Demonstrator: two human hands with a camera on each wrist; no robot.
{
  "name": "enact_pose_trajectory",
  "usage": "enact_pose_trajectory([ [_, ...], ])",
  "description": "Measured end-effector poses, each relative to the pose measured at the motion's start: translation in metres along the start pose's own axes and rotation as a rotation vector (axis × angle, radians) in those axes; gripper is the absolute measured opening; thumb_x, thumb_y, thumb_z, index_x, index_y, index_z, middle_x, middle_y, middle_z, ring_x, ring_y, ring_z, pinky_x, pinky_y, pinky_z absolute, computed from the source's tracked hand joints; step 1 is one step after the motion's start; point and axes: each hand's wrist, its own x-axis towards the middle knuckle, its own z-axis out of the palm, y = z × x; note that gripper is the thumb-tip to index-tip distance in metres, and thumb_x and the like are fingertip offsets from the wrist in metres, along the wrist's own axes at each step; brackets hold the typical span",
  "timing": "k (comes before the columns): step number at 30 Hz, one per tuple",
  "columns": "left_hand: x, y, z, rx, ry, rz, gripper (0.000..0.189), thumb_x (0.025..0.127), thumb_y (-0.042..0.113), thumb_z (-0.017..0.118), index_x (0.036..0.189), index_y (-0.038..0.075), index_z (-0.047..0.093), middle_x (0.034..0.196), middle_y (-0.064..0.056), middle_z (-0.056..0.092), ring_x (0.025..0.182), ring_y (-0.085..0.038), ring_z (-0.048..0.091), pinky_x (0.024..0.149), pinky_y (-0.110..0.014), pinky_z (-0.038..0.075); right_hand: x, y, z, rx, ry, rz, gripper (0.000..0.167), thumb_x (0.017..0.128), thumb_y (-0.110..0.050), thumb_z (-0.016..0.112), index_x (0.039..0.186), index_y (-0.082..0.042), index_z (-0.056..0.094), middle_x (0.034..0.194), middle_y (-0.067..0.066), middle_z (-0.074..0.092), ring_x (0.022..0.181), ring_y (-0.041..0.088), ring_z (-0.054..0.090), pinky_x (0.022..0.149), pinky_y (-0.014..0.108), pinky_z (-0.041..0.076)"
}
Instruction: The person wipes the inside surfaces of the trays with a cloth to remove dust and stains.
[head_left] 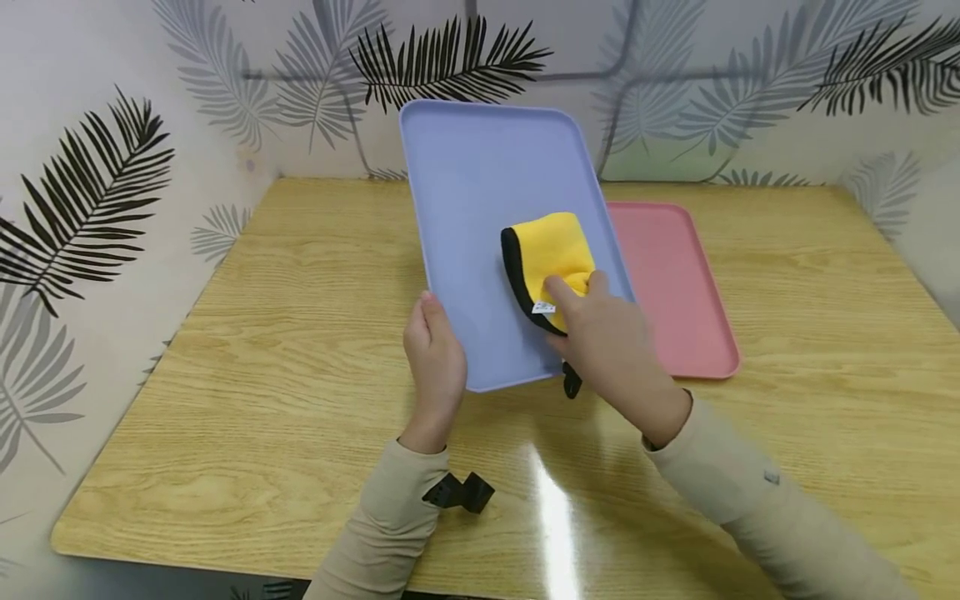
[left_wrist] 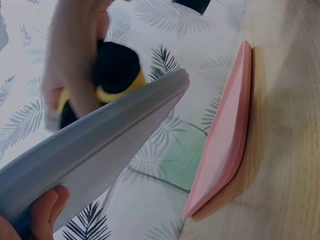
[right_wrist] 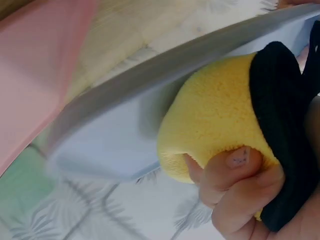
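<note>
A blue rectangular tray point(head_left: 480, 192) is held up over the table, tilted so its inner face shows in the head view. My left hand point(head_left: 437, 354) grips its left edge near the lower corner, thumb on the rim; the left wrist view shows curled fingers point(left_wrist: 50, 207) on its underside. My right hand point(head_left: 611, 350) pinches a yellow cloth point(head_left: 551, 242) with a black border and a small white tag, close over the tray's inner face. In the right wrist view the fingers point(right_wrist: 240, 185) are bunched into the cloth's fluffy yellow side.
A pink tray point(head_left: 675, 292) lies on the wooden table point(head_left: 300, 375) behind and right of the blue one, partly hidden by it. A leaf-patterned wall point(head_left: 262, 100) stands along the table's back and left. A black strap device point(head_left: 459, 492) sits on the left sleeve.
</note>
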Motion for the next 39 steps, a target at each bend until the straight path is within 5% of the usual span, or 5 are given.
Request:
enact_pose_trajectory([
  [8,0.004,0.002,-0.004,-0.003,0.014,0.010,0.033,0.099,0.012,0.028,0.080,-0.005,0.049,0.067,-0.005,0.042,0.063,-0.014,0.042,0.057,-0.026,0.036,-0.001,0.034,-0.004,0.002,-0.154,0.144,0.038,0.074,-0.017,0.072,0.100,-0.008,0.046,0.069,0.015,0.039,0.045,0.028,0.041,0.034,0.034,0.031],
  [19,0.004,0.001,-0.003,-0.020,0.006,0.020,0.033,0.099,0.012,0.026,0.078,-0.003,0.046,0.065,-0.003,0.037,0.061,-0.013,0.037,0.056,-0.026,0.033,-0.003,0.032,-0.001,-0.016,-0.102,0.108,0.040,0.073,-0.020,0.074,0.102,-0.009,0.048,0.069,0.017,0.042,0.044,0.028,0.041,0.034,0.036,0.032],
  [32,0.002,0.001,0.002,-0.015,0.015,-0.023,0.031,0.099,0.012,0.027,0.071,0.004,0.039,0.064,-0.002,0.032,0.058,-0.012,0.033,0.054,-0.025,0.030,-0.004,-0.018,0.004,0.046,0.145,-0.169,0.051,0.062,-0.027,0.081,0.096,-0.010,0.048,0.067,0.015,0.043,0.033,0.018,0.033,0.030,0.030,0.030],
  [39,0.000,0.001,0.003,-0.216,-0.033,-0.069,0.032,0.100,0.013,0.024,0.093,-0.005,0.050,0.079,-0.009,0.052,0.070,-0.013,0.051,0.063,-0.025,0.044,-0.004,-0.038,0.004,0.098,0.216,-0.336,0.052,0.062,-0.029,0.081,0.097,-0.010,0.049,0.073,0.015,0.044,0.036,0.014,0.032,0.031,0.029,0.031],
])
